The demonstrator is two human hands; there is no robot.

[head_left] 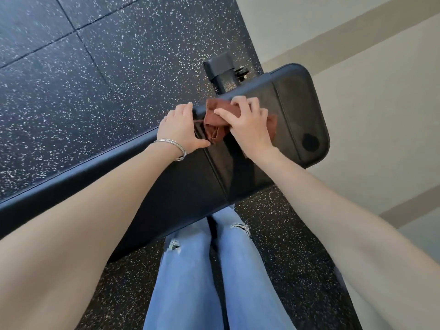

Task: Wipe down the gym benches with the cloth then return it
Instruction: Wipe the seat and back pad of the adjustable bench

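Head view: a rust-brown cloth (217, 121) is pressed onto the black bench (297, 110) near its far end, grasped by the right hand (247, 125); the bench edge beside the cloth is gripped by the left hand (181, 129).

Black speckled rubber floor (107, 67) runs to a cream wall (369, 79). Ripped blue jeans (190, 270) show below; silver bangles (175, 148) circle one wrist.

Head cam, looks steeply down, close over bench (238, 167), tilted
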